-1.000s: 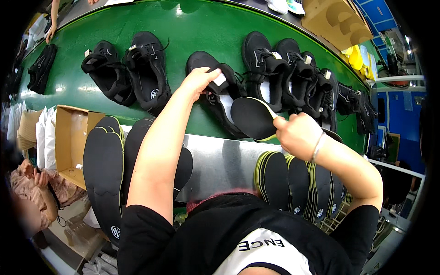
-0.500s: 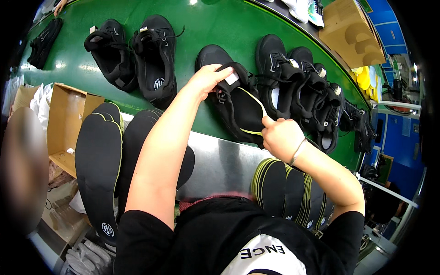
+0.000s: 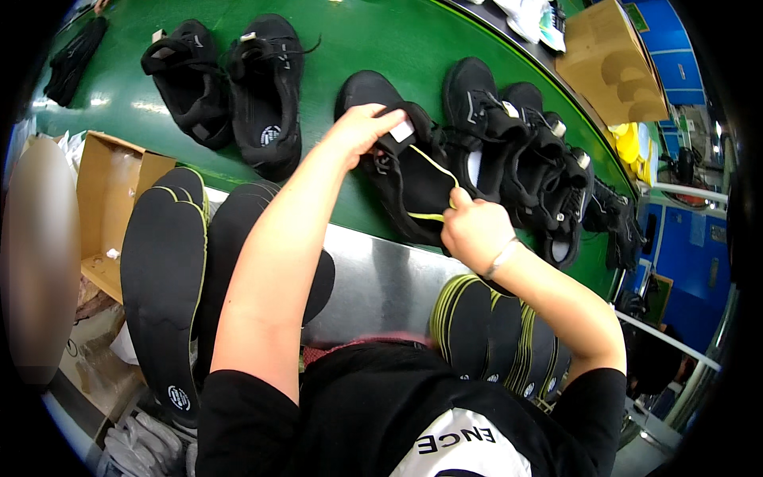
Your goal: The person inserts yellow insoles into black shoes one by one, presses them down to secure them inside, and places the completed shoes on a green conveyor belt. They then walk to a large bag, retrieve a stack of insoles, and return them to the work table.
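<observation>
My left hand (image 3: 362,131) fingers pinch the black shoe's (image 3: 397,171) tongue while my right hand (image 3: 474,230) fingers grip the insole (image 3: 425,187), heel-end toward me.

A black shoe (image 3: 397,179) lies on its side, its opening under the left hand (image 3: 362,127). A black insole (image 3: 429,191) with a yellow-green edge sits partly inside it, just above the right hand (image 3: 473,230).
</observation>
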{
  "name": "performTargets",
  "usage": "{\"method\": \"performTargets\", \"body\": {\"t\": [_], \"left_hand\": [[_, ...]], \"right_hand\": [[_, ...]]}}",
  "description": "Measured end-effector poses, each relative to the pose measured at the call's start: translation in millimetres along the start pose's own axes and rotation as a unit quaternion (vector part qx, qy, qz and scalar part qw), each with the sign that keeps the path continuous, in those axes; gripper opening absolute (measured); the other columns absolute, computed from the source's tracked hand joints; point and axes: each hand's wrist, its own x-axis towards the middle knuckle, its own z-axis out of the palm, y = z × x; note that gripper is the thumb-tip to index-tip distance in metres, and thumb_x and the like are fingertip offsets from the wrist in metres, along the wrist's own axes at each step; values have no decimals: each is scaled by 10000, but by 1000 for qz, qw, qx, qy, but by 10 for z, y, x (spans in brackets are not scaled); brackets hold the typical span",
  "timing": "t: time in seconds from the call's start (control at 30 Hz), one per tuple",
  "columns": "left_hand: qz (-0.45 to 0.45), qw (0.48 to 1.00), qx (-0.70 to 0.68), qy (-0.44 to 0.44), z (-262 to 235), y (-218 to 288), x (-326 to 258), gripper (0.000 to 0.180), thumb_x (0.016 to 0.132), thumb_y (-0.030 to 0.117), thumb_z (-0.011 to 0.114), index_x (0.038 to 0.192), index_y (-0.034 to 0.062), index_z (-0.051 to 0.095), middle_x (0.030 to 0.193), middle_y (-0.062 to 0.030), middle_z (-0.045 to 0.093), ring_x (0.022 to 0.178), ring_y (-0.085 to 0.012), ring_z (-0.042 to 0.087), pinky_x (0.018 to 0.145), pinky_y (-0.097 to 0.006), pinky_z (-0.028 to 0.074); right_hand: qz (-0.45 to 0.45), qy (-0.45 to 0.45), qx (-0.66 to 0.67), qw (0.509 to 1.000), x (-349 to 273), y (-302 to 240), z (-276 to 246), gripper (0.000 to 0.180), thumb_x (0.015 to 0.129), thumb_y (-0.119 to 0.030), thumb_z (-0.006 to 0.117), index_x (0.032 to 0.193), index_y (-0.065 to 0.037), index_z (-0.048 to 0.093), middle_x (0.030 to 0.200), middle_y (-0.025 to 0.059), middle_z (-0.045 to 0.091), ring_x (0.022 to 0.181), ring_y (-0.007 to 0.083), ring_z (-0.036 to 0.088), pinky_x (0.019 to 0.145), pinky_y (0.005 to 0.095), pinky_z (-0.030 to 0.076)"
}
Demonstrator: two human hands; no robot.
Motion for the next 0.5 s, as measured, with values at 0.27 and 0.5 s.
{"method": "performTargets", "body": {"t": [0.27,0.5], "left_hand": [[-10,999,16,42,38,49,-8,371,774,306,615,1000,19,550,794,-36,594,665,-116,533,516,-253,406],[24,997,43,65,54,5,57,316,775,346,607,949,85,573,799,-5,605,661,-100,546,559,-255,414]], "right_hand": [[66,52,141,986,-35,191,38,115,641,-142,544,558,-64,559,682,105,498,653,233,577,562,362,462],[93,138,66,984,679,-112,399,96,687,-138,520,670,-60,573,774,134,521,592,280,578,533,397,468]]}}
